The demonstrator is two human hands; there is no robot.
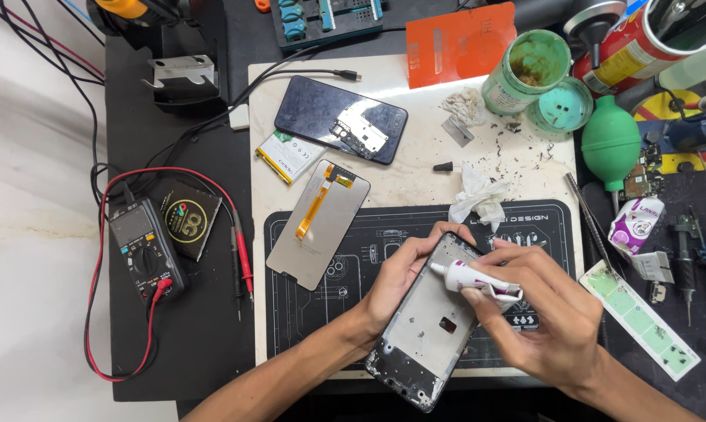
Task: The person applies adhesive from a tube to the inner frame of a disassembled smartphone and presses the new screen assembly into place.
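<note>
Left hand (400, 281) wrapped around the upper left edge of a phone frame (427, 336), fingers curled over its top rim, thumb along the side, clamped firmly on it. Frame lying tilted on a black work mat (306, 312), its lower end pointing toward the near edge of the table, its upper end tucked between both hands. Right hand (544, 312) closed on a small white glue tube (478, 280), pinched between thumb and fingers, nozzle aimed left and resting at the frame's top right edge, just beside the left fingertips. Tube lying across the frame's upper corner, above the right palm.

Left of the frame, on the mat's corner: a screen panel (318, 227) face down with an orange flex cable, well apart from the left hand. Further up, a dark back cover (341, 117) with a small board on it, and a battery (289, 156) just beside. A crumpled tissue (478, 195) near the fingertips, above the tube. Far left, a multimeter (146, 250) with red and black leads. Top right, an open green jar (525, 70), its lid alongside, and a green rubber blower (611, 141).
</note>
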